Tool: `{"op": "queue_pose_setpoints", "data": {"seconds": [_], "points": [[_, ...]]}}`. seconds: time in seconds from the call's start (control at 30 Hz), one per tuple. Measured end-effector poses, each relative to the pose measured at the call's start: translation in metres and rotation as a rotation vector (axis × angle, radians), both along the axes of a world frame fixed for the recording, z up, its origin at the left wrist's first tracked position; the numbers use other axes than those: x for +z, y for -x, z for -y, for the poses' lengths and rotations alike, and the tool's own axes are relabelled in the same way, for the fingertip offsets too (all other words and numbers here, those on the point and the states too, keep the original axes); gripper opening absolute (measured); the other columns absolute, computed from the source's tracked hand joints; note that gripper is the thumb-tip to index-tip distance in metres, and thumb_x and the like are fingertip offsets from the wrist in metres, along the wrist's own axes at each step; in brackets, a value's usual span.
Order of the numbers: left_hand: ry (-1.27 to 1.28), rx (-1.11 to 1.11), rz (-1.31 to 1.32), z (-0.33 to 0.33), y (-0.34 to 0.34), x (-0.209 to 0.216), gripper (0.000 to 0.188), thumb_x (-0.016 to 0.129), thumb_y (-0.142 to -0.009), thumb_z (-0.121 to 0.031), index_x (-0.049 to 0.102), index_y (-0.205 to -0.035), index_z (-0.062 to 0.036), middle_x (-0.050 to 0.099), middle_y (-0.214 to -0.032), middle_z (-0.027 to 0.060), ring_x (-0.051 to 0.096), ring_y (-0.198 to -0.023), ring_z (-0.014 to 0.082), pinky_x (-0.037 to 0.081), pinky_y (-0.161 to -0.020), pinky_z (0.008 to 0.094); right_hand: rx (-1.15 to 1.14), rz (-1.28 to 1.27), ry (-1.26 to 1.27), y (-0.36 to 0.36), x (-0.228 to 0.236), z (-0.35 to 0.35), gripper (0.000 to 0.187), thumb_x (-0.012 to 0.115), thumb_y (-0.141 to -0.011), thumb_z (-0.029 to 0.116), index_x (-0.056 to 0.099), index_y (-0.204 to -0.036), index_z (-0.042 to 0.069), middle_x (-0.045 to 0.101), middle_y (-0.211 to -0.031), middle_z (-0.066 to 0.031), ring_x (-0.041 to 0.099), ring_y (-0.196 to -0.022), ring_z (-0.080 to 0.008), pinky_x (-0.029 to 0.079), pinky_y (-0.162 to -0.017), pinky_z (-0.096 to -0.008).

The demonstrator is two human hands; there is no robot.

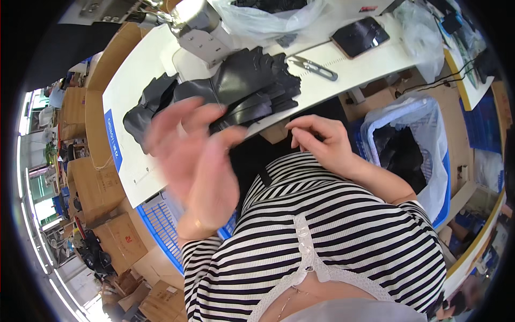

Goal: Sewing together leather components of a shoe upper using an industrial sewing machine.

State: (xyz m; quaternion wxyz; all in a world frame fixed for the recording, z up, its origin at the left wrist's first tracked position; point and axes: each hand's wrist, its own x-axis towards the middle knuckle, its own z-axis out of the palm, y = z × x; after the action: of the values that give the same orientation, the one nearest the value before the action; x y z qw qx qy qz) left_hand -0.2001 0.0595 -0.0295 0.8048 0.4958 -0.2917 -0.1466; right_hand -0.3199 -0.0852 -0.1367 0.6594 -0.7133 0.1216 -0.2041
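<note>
My left hand point(196, 155) is raised over the table's front edge, blurred by motion, with thumb and fingers apart. No held thing shows in it. Just beyond it lie black leather-like pieces point(241, 75), overlapping in a fanned pile with jagged ends. A smaller folded bunch of black pieces point(155, 99) sits to their left, partly covered by my left hand. My right hand point(324, 142) hovers in front of the table edge, above my lap. Its fingers are curled in toward the thumb; anything between the fingertips is too small or hidden to make out.
A sewing machine head point(198, 32) stands at the far left of the white table point(142, 166). Thread snips point(316, 68) and a dark phone point(359, 36) lie at the right. A lined blue basket point(442, 198) holding black pieces is on my right; another blue basket point(158, 228) is on my left.
</note>
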Motion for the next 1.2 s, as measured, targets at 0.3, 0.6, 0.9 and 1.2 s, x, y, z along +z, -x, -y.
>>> {"op": "queue_pose_setpoints", "data": {"seconds": [0.3, 0.6, 0.9, 1.2], "points": [[-0.187, -0.155, -0.523, 0.024, 0.004, -0.064, 0.042, 0.054, -0.086, 0.006, 0.041, -0.125, 0.0010, 0.046, -0.126, 0.0158, 0.047, -0.121, 0.0258, 0.042, -0.101, 0.0351, 0.040, -0.106, -0.426, 0.002, 0.002, 0.009, 0.019, 0.051, -0.094, 0.007, 0.061, -0.109, -0.001, 0.062, -0.075, -0.0047, 0.056, -0.064, -0.0060, 0.046, -0.058, -0.0182], [-0.197, -0.141, -0.552, 0.032, 0.010, -0.067, 0.055, 0.061, -0.076, 0.015, 0.040, -0.124, -0.0019, 0.043, -0.123, 0.0133, 0.049, -0.112, 0.0241, 0.049, -0.090, 0.0364, 0.035, -0.117, -0.478, 0.003, 0.002, 0.011, 0.016, 0.055, -0.092, 0.010, 0.064, -0.101, 0.000, 0.062, -0.072, -0.0015, 0.054, -0.061, -0.0037, 0.044, -0.056, -0.0163], [-0.224, -0.237, -0.480, 0.042, 0.018, -0.071, 0.055, 0.058, -0.077, 0.014, 0.042, -0.126, -0.0022, 0.046, -0.125, 0.0125, 0.051, -0.108, 0.0180, 0.045, -0.089, 0.0265, -0.020, -0.094, -0.467, 0.014, 0.001, 0.019, 0.015, 0.055, -0.092, 0.009, 0.064, -0.100, 0.000, 0.062, -0.072, -0.0017, 0.055, -0.061, -0.0042, 0.044, -0.055, -0.0169], [-0.250, -0.354, -0.426, 0.064, 0.035, -0.081, 0.057, 0.065, -0.072, 0.018, 0.040, -0.120, 0.0022, 0.043, -0.122, 0.0161, 0.055, -0.094, 0.0176, 0.052, -0.080, 0.0270, -0.122, -0.079, -0.446, 0.041, -0.003, 0.033, 0.016, 0.053, -0.093, 0.008, 0.063, -0.102, 0.000, 0.062, -0.072, -0.0029, 0.055, -0.062, -0.0055, 0.044, -0.056, -0.0176]]}}
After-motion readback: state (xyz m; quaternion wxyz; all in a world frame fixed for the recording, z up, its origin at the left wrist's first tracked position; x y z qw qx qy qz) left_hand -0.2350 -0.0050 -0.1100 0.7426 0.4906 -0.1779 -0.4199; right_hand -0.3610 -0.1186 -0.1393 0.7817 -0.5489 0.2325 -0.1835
